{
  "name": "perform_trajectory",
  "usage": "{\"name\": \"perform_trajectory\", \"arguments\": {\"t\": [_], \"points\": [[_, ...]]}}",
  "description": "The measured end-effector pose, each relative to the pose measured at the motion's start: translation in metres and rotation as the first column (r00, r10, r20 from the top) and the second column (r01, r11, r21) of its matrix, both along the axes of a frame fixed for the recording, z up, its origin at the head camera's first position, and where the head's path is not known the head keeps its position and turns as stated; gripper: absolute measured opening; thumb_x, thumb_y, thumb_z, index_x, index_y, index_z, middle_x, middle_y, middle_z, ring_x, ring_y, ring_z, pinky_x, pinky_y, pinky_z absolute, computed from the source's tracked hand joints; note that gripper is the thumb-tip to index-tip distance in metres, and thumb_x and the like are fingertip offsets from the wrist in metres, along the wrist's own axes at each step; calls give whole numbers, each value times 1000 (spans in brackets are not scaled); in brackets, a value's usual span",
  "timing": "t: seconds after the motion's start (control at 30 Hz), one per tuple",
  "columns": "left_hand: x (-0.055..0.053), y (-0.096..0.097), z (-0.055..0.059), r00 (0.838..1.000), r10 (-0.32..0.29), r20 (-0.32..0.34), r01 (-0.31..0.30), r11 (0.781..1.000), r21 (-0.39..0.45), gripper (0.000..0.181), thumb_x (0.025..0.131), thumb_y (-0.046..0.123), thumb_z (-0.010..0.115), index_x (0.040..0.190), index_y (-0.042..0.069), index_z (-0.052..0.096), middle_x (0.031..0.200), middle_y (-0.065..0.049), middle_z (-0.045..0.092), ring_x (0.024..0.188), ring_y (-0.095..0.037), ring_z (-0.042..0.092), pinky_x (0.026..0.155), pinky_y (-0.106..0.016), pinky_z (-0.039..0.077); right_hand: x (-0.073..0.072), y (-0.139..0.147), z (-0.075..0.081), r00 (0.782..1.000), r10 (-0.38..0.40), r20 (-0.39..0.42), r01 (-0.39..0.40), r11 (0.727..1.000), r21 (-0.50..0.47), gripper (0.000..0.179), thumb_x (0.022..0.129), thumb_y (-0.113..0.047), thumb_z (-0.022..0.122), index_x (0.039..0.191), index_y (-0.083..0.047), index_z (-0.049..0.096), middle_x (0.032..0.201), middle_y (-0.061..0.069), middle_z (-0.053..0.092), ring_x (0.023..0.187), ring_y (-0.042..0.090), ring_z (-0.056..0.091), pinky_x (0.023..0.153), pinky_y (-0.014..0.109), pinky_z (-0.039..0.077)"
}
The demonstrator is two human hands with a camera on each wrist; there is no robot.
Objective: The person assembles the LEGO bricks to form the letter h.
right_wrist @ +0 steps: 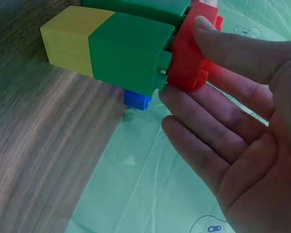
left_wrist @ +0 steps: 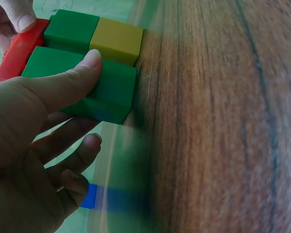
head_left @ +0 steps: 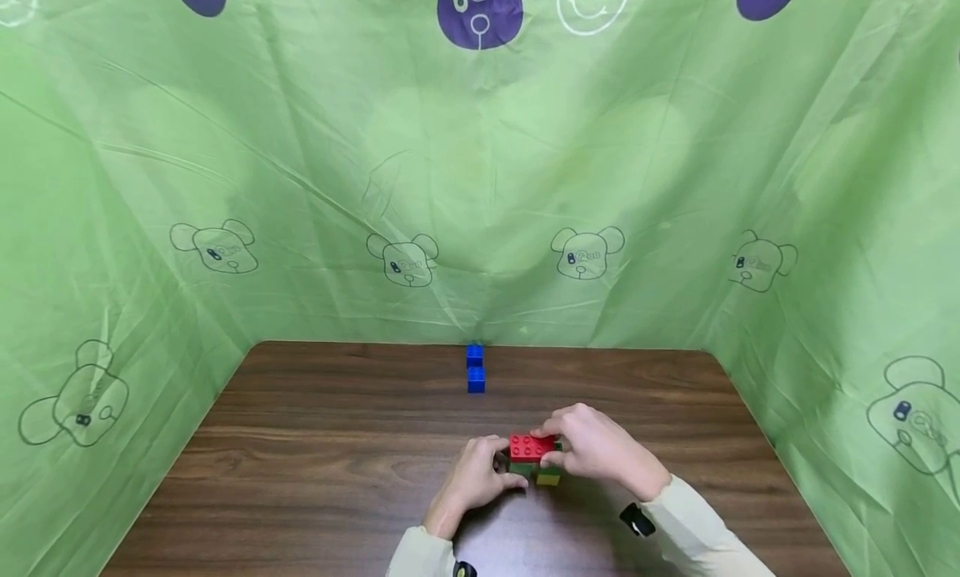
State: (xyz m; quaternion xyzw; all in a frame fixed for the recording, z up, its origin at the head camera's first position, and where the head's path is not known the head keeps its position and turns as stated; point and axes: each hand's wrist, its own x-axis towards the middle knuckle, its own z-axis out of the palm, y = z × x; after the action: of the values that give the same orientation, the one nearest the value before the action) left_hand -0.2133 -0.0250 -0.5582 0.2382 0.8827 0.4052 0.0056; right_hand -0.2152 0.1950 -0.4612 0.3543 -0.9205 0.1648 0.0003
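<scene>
A red brick (head_left: 523,449) with studs on top lies across two upright columns of toy bricks. The left column is green (left_wrist: 119,90); the right one has a green brick (right_wrist: 131,51) over a yellow brick (right_wrist: 72,41) that stands on the table. Some studs of the right green brick show beside the red one. With thumb and fingers, my left hand (head_left: 476,474) grips the left green column low down. My right hand (head_left: 603,454) pinches the red brick between thumb and fingers, its thumb on the near side in the head view.
Two blue bricks (head_left: 476,380) stand one behind the other near the far edge of the brown wooden table (head_left: 337,452). Green printed cloth (head_left: 487,185) hangs around the back and both sides.
</scene>
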Motion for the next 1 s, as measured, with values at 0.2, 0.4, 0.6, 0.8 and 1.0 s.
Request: {"name": "perform_trajectory", "arguments": {"t": [0.2,0.4,0.6,0.8,1.0], "points": [[-1,0,-2,1000,0,-3,0,1000,1,32,73,31,92,97,18,76,85,5,69,69,-5,53,63,-20,43,-1,1,0,1000,-12,25,13,1000,-19,30,80,-25,87,106,-11,79,100,0,77,58,-3,47,55,17,44],[-2,-1,-2,1000,-3,-11,3,1000,-10,31,73,31,92,95,18,75,82,5,67,67,-2,48,61,-20,42,-2,2,0,1000,-9,29,10,999,-34,29,80,-23,87,104,-10,79,99,0,77,59,-1,50,55,16,44],[-2,-1,1,1000,13,-24,-14,1000,-28,32,73,31,92,98,18,76,84,6,69,69,-4,52,62,-21,42,-3,0,2,1000,-15,0,15,1000,0,28,79,-23,87,103,-13,78,94,-2,76,55,-4,43,51,17,41],[0,0,2,999,45,-28,-46,997,-65,35,73,35,91,99,19,76,85,5,70,69,-4,51,61,-22,40,-2,-1,3,1000,-22,-14,22,1000,21,28,78,-25,88,102,-14,78,92,-4,76,54,-4,41,50,18,40],[1,0,-1,998,56,-34,-58,996,-74,34,73,37,91,98,19,76,84,5,69,70,-5,52,62,-24,41,1,-5,3,998,-28,-58,31,998,54,24,77,-27,89,95,-15,78,90,-5,76,57,-2,42,53,20,42]]}}
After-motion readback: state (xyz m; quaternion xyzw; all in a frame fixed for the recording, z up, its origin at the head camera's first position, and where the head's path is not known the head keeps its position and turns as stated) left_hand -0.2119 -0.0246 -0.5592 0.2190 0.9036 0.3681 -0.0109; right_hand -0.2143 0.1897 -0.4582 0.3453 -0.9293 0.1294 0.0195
